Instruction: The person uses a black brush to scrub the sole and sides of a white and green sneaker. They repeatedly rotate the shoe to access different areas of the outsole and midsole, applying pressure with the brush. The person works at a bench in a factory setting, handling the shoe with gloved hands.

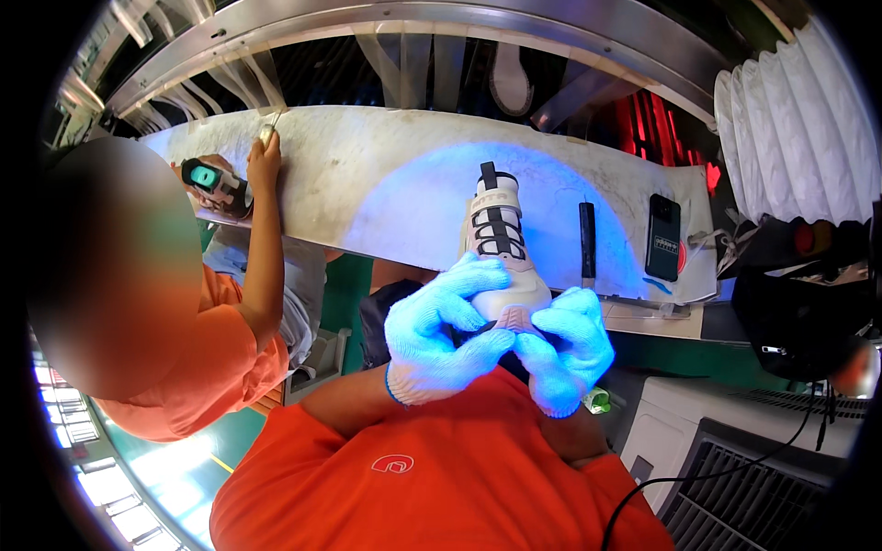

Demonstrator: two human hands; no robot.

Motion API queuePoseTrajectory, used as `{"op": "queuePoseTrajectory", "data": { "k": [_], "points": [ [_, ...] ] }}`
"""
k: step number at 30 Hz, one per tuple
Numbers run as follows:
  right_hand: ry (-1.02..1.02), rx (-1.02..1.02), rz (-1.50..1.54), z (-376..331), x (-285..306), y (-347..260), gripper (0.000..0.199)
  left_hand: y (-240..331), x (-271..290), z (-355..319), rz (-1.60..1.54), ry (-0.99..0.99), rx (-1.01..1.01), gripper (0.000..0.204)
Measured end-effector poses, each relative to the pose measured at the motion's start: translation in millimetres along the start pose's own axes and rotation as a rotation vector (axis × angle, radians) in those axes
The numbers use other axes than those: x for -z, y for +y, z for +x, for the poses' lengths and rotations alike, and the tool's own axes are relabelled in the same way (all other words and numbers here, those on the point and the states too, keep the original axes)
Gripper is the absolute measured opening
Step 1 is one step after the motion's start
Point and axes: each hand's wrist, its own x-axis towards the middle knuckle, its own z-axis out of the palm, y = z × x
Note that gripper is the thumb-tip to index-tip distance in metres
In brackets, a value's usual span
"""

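A pale sneaker (502,271) with black lace loops and a black heel tab stands toe toward me at the near edge of the bench, under blue-violet light. My left hand (439,331), in a white knit glove, closes on the left side of its toe. On the other side of the toe, my gloved right hand (571,344) grips with bent fingers. Both thumbs meet near the pinkish toe tip, so part of the sole there is hidden.
A black-handled tool (588,241) and a dark phone (663,237) lie right of the shoe on the pale bench (312,184). At left, a co-worker's hand (265,158) holds a small tool beside a dark shoe (219,186). A white ribbed duct (795,129) hangs at right.
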Motion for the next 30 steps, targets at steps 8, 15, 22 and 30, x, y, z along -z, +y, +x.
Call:
{"op": "queuePoseTrajectory", "data": {
  "k": [8, 15, 22, 30],
  "points": [
    [0.076, -0.125, 0.033, -2.4, -9.3, 5.2, 0.058, 5.3, 8.4, 3.1, -0.330, 0.035, 0.267, 0.040],
    [0.023, -0.298, 0.093, 0.9, -10.6, -6.1, 0.065, -7.7, 37.5, 39.0, -0.011, -0.385, 0.169, 0.057],
    [0.040, -0.166, 0.065, 13.6, -12.5, -3.3, 0.058, -3.3, 32.6, 42.6, -0.127, -0.396, 0.320, 0.055],
    [-0.010, -0.095, 0.058, 19.3, -15.2, -5.4, 0.062, 17.0, 28.2, 43.5, -0.263, -0.258, 0.594, 0.045]
  ]
}}
